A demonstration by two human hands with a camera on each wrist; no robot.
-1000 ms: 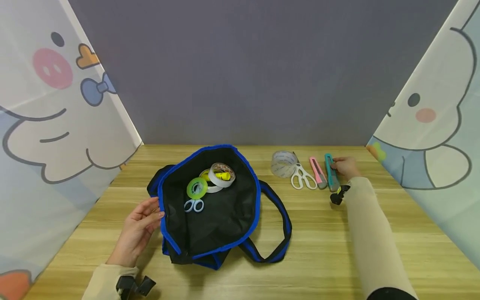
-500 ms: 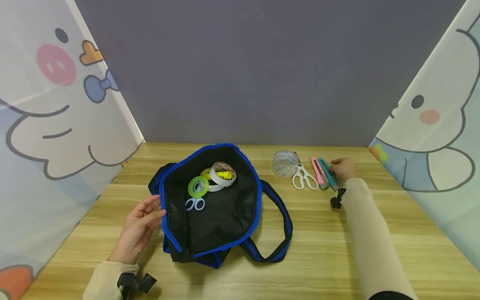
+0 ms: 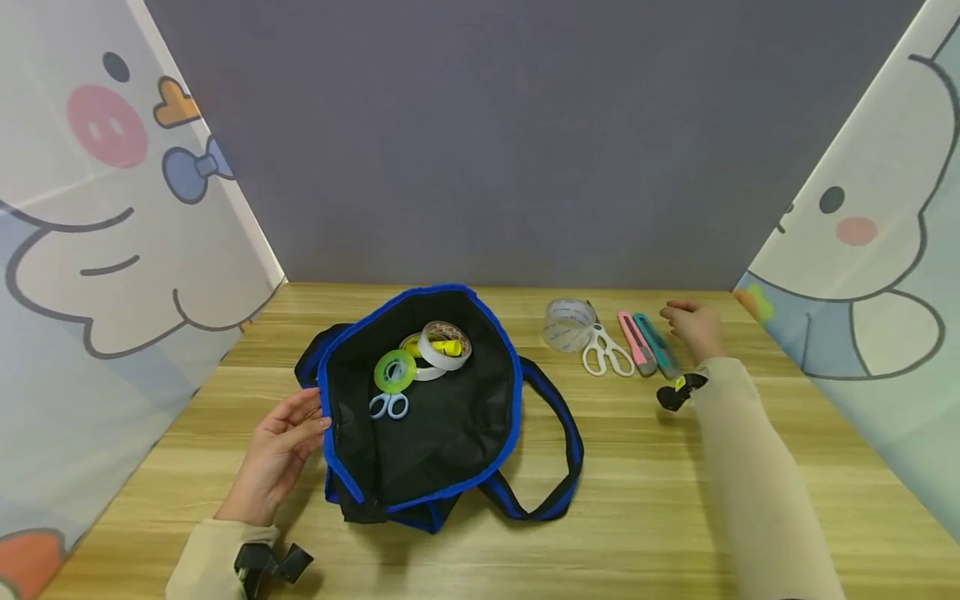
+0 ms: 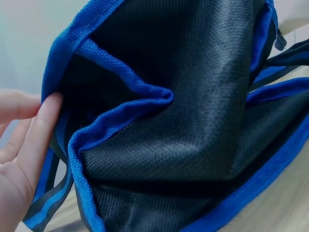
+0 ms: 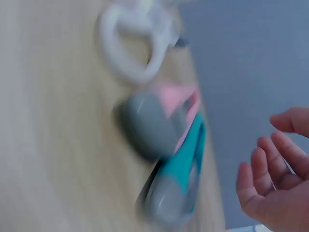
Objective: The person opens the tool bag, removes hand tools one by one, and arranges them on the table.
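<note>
A black bag with blue trim lies with its mouth open toward me. My left hand pinches the left edge of that mouth between thumb and fingers, as the left wrist view also shows. Inside the bag are a green tape roll, light blue scissors, white tape rolls and a yellow item of unclear kind. My right hand hovers, holding nothing, just right of a teal box cutter. Touching that cutter on its left is a pink box cutter.
White-handled scissors lie left of the pink cutter, beside a clear tape roll. The bag's strap loops out rightward across the wooden table. A grey panel stands behind, with printed cloths at both sides.
The teal box cutter has shifted left and tilted against the pink one. My right hand has let go of it and drawn away. My left hand stays on the bag's edge.
</note>
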